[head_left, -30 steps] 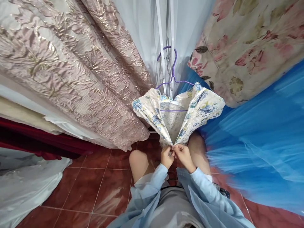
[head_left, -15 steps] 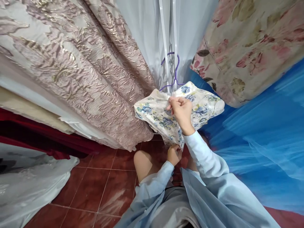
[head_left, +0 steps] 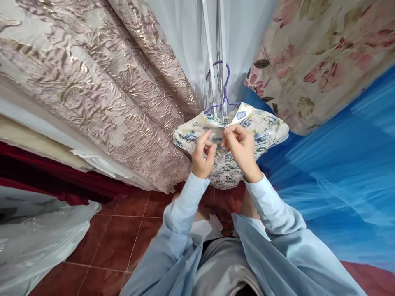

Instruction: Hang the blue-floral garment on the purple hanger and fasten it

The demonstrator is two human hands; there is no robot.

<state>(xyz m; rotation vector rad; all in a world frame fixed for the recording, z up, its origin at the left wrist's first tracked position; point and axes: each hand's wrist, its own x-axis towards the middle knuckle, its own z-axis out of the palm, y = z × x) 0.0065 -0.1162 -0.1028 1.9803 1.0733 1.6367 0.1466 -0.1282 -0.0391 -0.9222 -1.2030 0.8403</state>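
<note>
A white garment (head_left: 188, 133) with blue and yellow flowers hangs from a purple hanger (head_left: 226, 84) in front of me. My right hand (head_left: 242, 148) is closed in a pinch at the middle of its neckline, where the two collar edges meet; a tiny dark fastening shows just above the fingertips. Just left of it, my left hand (head_left: 203, 156) is raised before the garment, thumb and fingers curved but apart, with nothing visible between them. The garment's lower part (head_left: 226, 176) hangs down behind both hands.
A pink and gold brocade cloth (head_left: 123, 102) hangs at left. On the right are a floral cloth (head_left: 321, 70) and blue tulle (head_left: 327, 181). White straps (head_left: 222, 49) run down behind the hanger. Dark red tiles (head_left: 117, 238) cover the floor.
My left hand has let go of the garment's lower part and come up beside my right hand. The garment's lower part now hangs loose and wider. My right hand stays pinched at the neckline.
</note>
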